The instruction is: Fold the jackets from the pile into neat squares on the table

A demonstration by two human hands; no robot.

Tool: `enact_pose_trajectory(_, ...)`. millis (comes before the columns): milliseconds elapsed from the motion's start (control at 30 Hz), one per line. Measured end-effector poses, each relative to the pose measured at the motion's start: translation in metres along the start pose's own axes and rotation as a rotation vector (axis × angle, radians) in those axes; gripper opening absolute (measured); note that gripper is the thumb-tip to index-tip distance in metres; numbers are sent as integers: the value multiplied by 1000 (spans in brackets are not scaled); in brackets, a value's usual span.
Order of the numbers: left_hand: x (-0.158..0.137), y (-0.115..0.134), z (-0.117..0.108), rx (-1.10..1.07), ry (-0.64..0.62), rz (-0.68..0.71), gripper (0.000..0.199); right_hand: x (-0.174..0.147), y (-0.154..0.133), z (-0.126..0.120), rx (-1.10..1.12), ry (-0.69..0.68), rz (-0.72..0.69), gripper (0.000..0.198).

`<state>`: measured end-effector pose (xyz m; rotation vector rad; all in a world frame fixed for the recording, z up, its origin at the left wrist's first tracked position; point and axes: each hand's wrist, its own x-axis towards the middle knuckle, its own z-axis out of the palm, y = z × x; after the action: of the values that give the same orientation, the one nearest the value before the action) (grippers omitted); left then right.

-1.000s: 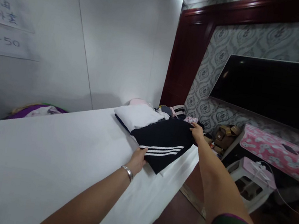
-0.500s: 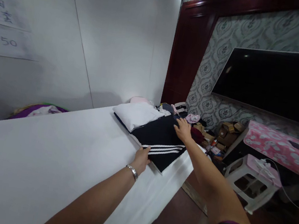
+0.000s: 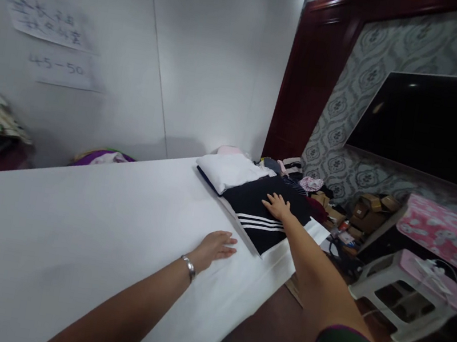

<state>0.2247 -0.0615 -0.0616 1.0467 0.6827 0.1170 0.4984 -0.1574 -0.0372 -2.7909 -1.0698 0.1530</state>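
A folded black garment with three white stripes (image 3: pixel 256 201) lies at the far right end of the white table (image 3: pixel 116 222). My right hand (image 3: pixel 277 206) rests on it with fingers spread. Just short of its near left edge is my left hand (image 3: pixel 213 248), a silver bracelet at the wrist, its fingers stretched out over the table and holding nothing. A folded white garment (image 3: pixel 232 173) lies on top of the dark one's left part. Pale material shows under the black garment's edge.
Beyond the stack lies a heap of mixed clothes (image 3: pixel 291 172). Cardboard boxes (image 3: pixel 371 214) stand on the right, near a white stool with a pink top (image 3: pixel 419 282). A large television (image 3: pixel 435 126) hangs on the patterned wall. Handwritten paper signs (image 3: pixel 63 65) are on the left wall.
My left hand has let go of the black garment's striped edge and drawn back to the left. My right hand has come nearer across the garment. The view has turned left.
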Motion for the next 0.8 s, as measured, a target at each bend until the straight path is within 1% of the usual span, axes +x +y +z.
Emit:
enact_pose_trajectory(67, -13, -7, -18, 6, -25, 7, 32, -5, -16, -3, 6, 4, -39, 63)
enact_pose_trajectory(133, -24, -13, -32, 3, -36, 17, 33, -12, -36, -1, 11, 2, -106, 62)
enact_pose_trajectory(267, -46, -17, -45, 63, -60, 15, 35, -22, -69, 8, 7, -64, -209, 54)
enact_pose_trajectory(333, -58, -16, -51, 117, -81, 24, 35, -25, -78, 9, -2, -93, -217, 49)
enact_pose_trajectory(433, -81, -15, -71, 174, -74, 36, 37, -31, -82, 9, -9, -60, -183, 55)
enact_pose_trajectory(500, -98, -15, -91, 191, -41, 44, 41, -39, -84, 10, -12, -25, -178, 58)
enact_pose_trajectory(567, -115, -15, -115, 193, 19, 53, 46, -50, -86, 14, -16, 0, -188, 57)
enact_pose_trajectory(667, -141, -15, -150, 160, 125, 58, 50, -70, -92, 30, -19, 110, -208, 53)
enact_pose_trajectory(700, -149, -16, -159, 144, 158, 62, 50, -77, -96, 38, -13, 159, -247, 51)
enact_pose_trajectory(733, -158, -16, -168, 127, 189, 69, 49, -85, -101, 47, 1, 191, -318, 50)
enact_pose_trajectory(800, -174, -18, -183, 93, 240, 91, 47, -102, -117, 68, 61, 169, -514, 47)
